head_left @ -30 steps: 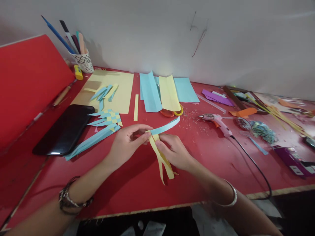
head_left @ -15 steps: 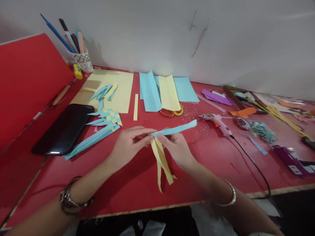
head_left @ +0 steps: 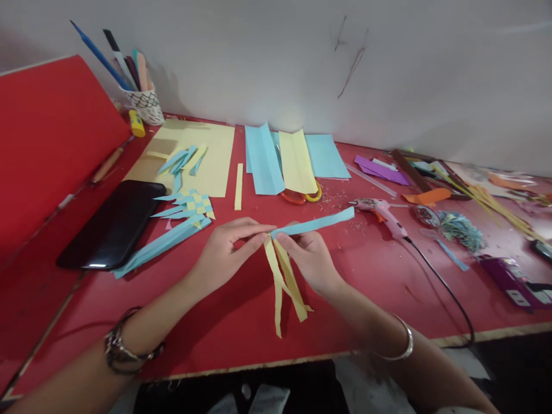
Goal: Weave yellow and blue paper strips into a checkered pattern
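Note:
My left hand [head_left: 233, 247] pinches the joined end of the paper strips between thumb and fingers, just above the table. From that join, a blue paper strip [head_left: 321, 222] runs out to the right. My right hand [head_left: 308, 253] is closed on this strip, its thumb pressing near the join. Several yellow paper strips [head_left: 291, 287] hang down between my hands toward the table's front edge. Fingers cover the join itself, so how the strips cross there is hidden. Left of my left hand lies a woven blue and yellow paper piece [head_left: 196, 204].
A black phone [head_left: 112, 224] lies at left, near folded blue strips [head_left: 161, 247]. Behind are yellow paper [head_left: 215, 155], folded blue paper [head_left: 263, 164] and scissors [head_left: 294, 198]. A pink glue gun [head_left: 382, 214] with a black cord [head_left: 444, 287] sits right. A pen cup [head_left: 146, 105] stands back left.
The blue strip's free end has swung slightly right and up. The hanging yellow strips have shifted a little and spread apart. Both hands keep their hold.

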The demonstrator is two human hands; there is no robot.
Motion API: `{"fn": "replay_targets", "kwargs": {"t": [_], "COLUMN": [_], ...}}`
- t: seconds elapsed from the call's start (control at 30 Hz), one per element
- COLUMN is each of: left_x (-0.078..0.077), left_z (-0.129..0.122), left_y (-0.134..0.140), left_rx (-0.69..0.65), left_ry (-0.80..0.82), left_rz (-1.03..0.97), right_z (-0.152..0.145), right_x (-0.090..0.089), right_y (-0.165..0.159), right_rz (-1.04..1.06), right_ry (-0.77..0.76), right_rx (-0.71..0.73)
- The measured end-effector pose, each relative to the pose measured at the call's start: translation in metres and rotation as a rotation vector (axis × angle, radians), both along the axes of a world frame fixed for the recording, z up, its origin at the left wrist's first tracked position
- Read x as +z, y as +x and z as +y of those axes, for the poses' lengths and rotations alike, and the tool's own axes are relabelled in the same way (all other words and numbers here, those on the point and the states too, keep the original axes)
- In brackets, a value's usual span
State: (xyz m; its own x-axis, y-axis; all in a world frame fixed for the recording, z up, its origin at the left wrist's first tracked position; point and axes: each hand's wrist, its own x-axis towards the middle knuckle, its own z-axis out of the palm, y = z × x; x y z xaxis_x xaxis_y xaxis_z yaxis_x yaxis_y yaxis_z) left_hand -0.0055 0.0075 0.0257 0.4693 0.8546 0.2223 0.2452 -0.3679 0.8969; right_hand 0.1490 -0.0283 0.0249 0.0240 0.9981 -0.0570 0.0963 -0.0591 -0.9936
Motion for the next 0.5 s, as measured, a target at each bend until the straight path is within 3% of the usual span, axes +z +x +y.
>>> {"fn": "replay_targets", "kwargs": {"t": [0.23, 0.5], "left_x": [-0.002, -0.0022], "left_z": [-0.0007, 0.0007], "left_y": [0.0018, 0.0015], "left_rx": [0.055, 0.024], "left_ry": [-0.156, -0.191], "left_rz": [-0.073, -0.09], "right_z": [0.0009, 0.0015], "right_x": [-0.0005, -0.0036], "right_y": [0.0008, 0.0008], "right_rz": [-0.091, -0.102], "right_ry": [0.039, 0.062], "right_rx": [0.015, 0.011]}}
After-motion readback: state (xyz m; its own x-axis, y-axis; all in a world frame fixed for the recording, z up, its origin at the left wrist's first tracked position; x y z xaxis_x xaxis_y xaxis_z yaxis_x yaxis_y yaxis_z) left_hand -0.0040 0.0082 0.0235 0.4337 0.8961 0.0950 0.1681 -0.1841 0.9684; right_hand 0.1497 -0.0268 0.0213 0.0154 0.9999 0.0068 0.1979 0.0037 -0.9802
